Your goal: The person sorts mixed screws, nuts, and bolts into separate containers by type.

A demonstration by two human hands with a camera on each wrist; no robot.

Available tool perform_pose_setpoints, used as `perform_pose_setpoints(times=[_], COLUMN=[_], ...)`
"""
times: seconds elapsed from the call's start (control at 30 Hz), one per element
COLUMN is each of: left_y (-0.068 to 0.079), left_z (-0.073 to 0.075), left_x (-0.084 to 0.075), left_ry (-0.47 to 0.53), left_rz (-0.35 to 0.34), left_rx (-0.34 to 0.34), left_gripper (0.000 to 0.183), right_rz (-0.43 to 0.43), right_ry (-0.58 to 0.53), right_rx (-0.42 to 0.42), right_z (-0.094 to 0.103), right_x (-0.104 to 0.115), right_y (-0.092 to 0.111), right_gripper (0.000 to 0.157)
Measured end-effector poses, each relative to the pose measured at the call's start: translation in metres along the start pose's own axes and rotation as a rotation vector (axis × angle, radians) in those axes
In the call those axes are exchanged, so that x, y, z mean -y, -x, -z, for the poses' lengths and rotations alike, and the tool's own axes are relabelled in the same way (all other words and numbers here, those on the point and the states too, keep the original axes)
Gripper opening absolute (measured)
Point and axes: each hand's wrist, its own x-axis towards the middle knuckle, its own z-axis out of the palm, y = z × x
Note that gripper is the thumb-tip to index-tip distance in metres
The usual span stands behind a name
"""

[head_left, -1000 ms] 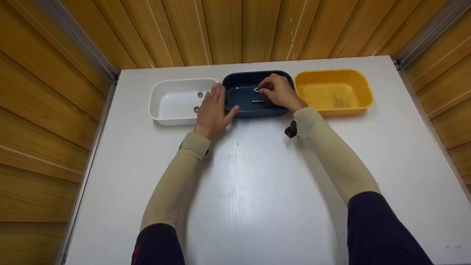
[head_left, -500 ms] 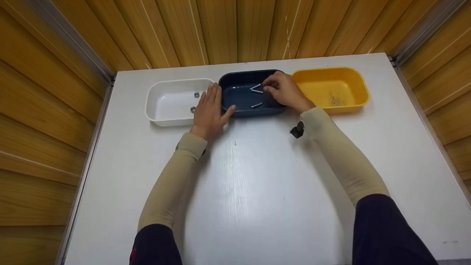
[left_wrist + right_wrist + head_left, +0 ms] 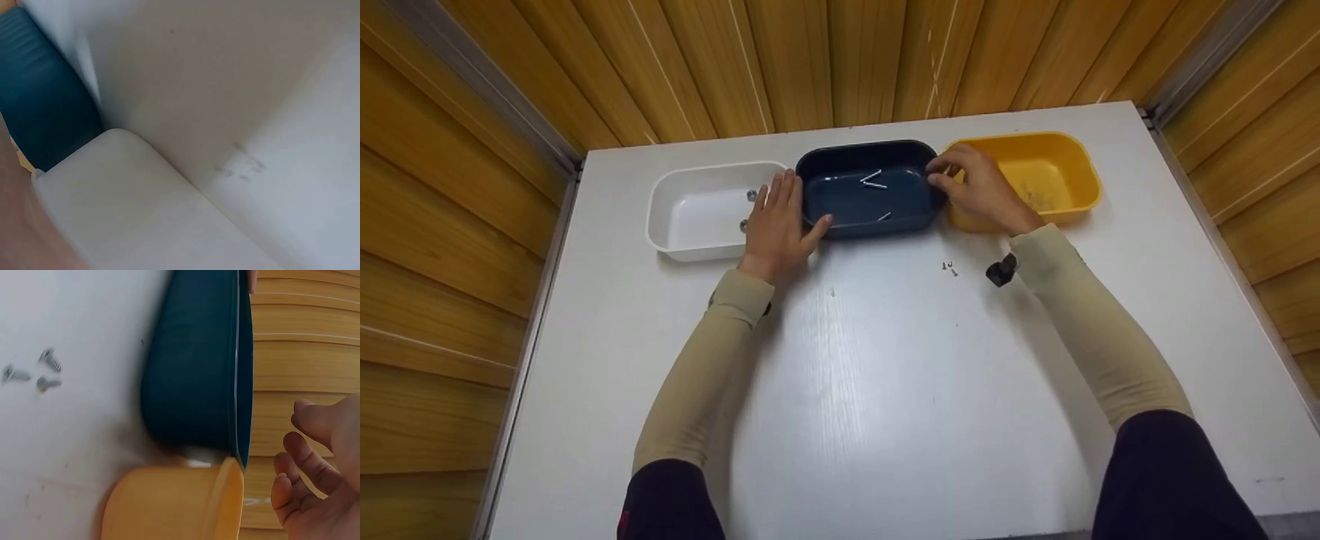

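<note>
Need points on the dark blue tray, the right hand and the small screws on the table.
Dark blue tray (image 3: 840,204): head view, bare floor inside it.
Right hand (image 3: 981,187): head view, back of the hand.
Small screws (image 3: 52,361): right wrist view, shank of the uppermost one.

The location resembles a workshop station. Wood-grain panels (image 3: 802,67) with metal corner strips (image 3: 491,88) enclose a white bench (image 3: 915,405) at left, right and far sides. Screws (image 3: 52,361) and plastic trays (image 3: 690,217) occupy its far part.
</note>
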Motion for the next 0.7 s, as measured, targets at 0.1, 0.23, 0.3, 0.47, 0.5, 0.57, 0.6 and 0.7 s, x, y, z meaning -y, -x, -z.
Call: perform_pose_setpoints(times=[0.1, 0.23, 0.3, 0.47, 0.5, 0.57, 0.6, 0.7], left_y=[-0.002, -0.002, -0.001, 0.001, 0.001, 0.002, 0.002, 0.004], left_z=[0.003, 0.006, 0.007, 0.010, 0.010, 0.010, 0.010, 0.008], left_x=[0.000, -0.003, -0.005, -0.016, -0.019, -0.025, -0.028, -0.036], left_ry=[-0.026, -0.043, -0.047, -0.045, -0.038, -0.019, -0.008, 0.019], left_rz=[0.001, -0.007, -0.016, -0.054, -0.065, -0.090, -0.101, -0.128], left_rx=[0.006, 0.030, 0.030, -0.016, -0.028, -0.053, -0.063, -0.090], left_gripper=[0.097, 0.094, 0.090, 0.077, 0.075, 0.071, 0.070, 0.065], right_rz=[-0.003, -0.026, -0.048, -0.110, -0.118, -0.128, -0.131, -0.134], right_ry=[0.017, 0.040, 0.048, 0.070, 0.078, 0.090, 0.096, 0.116], right_rx=[-0.016, -0.026, -0.027, -0.024, -0.027, -0.036, -0.040, -0.058], right_z=[0.008, 0.019, 0.025, 0.040, 0.043, 0.047, 0.049, 0.051], right_x=[-0.005, -0.011, -0.014, -0.021, -0.023, -0.027, -0.029, -0.035], right_y=[0.007, 0.017, 0.022, 0.032, 0.034, 0.039, 0.041, 0.046], right_gripper=[0.025, 0.030, 0.033, 0.040, 0.040, 0.041, 0.042, 0.043])
